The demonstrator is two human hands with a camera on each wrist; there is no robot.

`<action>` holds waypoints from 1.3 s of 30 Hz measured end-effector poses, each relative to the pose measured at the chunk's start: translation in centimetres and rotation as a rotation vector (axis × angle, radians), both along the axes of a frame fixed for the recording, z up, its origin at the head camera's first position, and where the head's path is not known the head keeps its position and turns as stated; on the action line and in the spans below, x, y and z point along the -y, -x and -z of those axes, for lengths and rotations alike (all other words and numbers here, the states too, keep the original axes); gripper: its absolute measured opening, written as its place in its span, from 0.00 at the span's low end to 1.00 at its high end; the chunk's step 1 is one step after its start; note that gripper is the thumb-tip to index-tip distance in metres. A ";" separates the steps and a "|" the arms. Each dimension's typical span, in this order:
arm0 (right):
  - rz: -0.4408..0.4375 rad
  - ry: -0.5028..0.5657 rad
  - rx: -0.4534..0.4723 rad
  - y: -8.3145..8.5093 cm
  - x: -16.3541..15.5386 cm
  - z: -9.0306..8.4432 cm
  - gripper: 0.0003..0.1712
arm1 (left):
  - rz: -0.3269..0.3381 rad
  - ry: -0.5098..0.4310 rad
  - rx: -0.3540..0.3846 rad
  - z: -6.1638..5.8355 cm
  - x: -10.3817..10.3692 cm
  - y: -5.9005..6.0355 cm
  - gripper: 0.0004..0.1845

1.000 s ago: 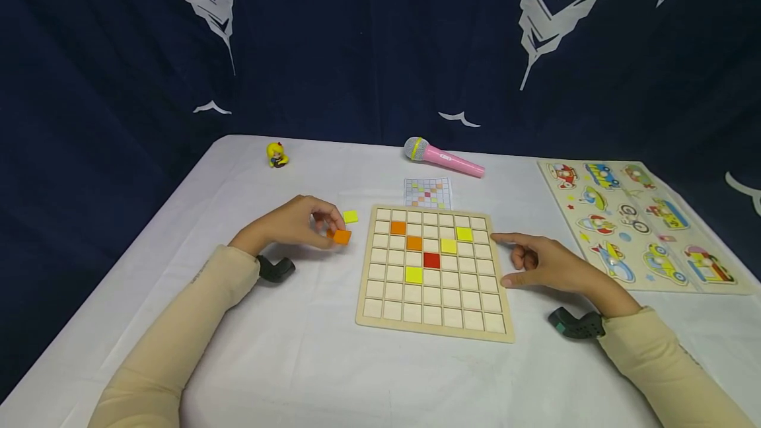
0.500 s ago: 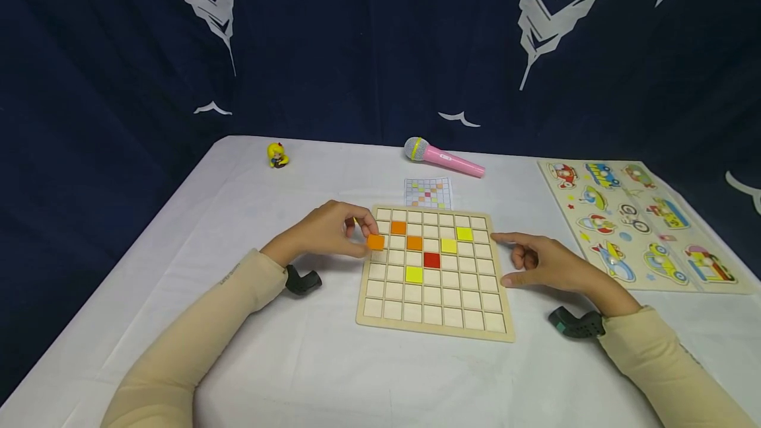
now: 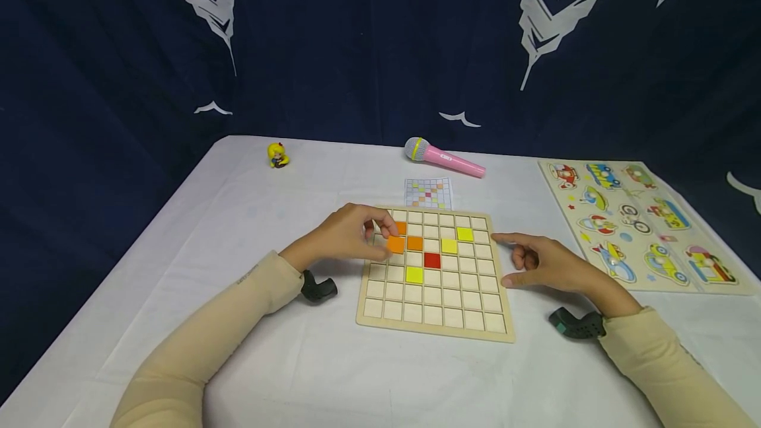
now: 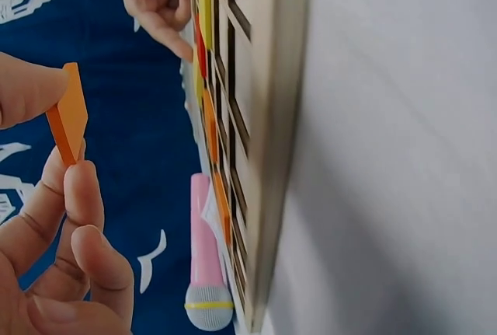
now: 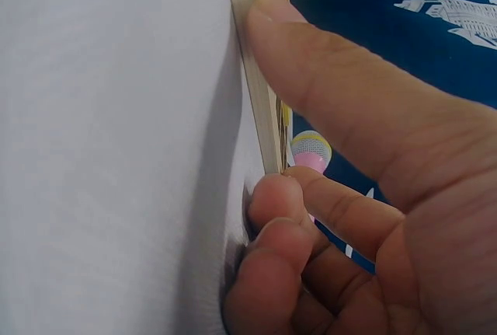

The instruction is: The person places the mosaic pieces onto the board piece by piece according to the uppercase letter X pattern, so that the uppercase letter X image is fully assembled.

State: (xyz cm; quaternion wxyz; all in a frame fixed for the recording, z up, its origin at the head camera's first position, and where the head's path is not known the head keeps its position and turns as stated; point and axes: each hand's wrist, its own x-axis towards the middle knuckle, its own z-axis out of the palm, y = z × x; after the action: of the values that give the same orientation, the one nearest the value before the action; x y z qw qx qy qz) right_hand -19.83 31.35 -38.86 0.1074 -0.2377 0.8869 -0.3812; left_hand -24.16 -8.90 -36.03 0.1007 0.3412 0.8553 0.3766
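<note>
Bare surface (image 3: 333,362) near person: wide room w/ nothing on it. Left of grid board (image 3: 434,329): open too. Right side tight: picture puzzle (image 3: 639,279). Far edge: pink mic (image 3: 442,158), small card (image 3: 427,192), yellow doll (image 3: 277,154).

Pale matt wood board (image 3: 434,325), white cloth table cover (image 3: 297,362), glossy plastic mic (image 3: 442,157).

A thin, square orange tile (image 3: 395,244) is pinched by its edges between the fingers (image 3: 380,224) and held just above the wooden grid board (image 3: 434,325). The board lies flat on the surface, carrying two orange, three yellow and one red tile.
</note>
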 end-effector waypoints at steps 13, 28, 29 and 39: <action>0.005 -0.007 0.011 -0.1 0.1 -0.2 0.45 | 0.008 -0.020 -0.017 -0.2 -2.2 -0.8 0.13; 0.002 -0.010 0.007 -0.1 0.0 -0.3 0.45 | 0.027 0.037 -0.067 -0.3 -6.1 -2.0 0.12; 0.002 -0.010 0.006 -0.1 0.0 -0.3 0.45 | 0.029 0.041 -0.068 -0.3 -6.4 -2.0 0.12; 0.008 -0.016 0.010 0.1 0.0 -0.2 0.45 | 0.019 0.088 -0.035 0.4 -7.9 -2.3 0.12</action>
State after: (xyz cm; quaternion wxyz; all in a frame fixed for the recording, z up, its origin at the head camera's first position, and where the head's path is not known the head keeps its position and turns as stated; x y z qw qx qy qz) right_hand -19.90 31.38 -38.70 0.1124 -0.2315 0.8902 -0.3759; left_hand -21.90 -0.95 -36.45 0.1040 0.3514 0.8693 0.3317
